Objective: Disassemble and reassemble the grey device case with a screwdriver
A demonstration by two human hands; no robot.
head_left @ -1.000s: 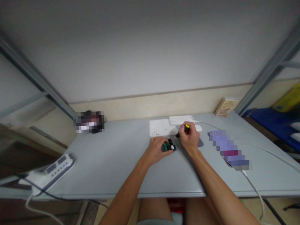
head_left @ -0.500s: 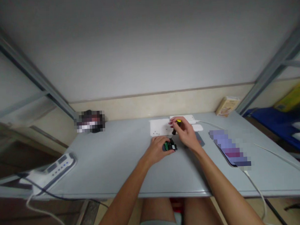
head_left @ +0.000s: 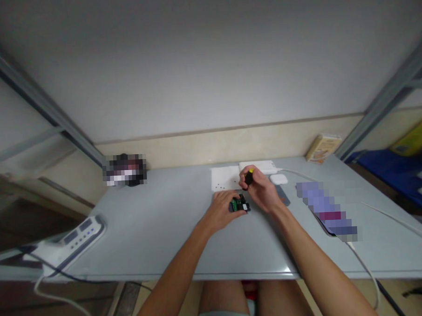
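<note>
My left hand (head_left: 223,210) rests on the grey table (head_left: 158,235) with its fingers closed on a small green and black circuit module (head_left: 239,205). Just right of it, my right hand (head_left: 263,191) grips a short screwdriver (head_left: 248,178) with a black handle and yellow cap. The screwdriver stands nearly upright, its tip pointing down at the module. A white sheet (head_left: 225,178) with several tiny dark screws lies just behind both hands.
A white box (head_left: 258,166) and a small white case (head_left: 278,179) sit behind my right hand, with a white cable running right. A blurred flat item (head_left: 327,211) lies to the right. A power strip (head_left: 71,236) sits at the left edge; a small carton (head_left: 322,147) leans at the wall.
My right hand has carried the screwdriver left from beside the module to over it, turning the tool more upright. My left hand has stayed on the module.
</note>
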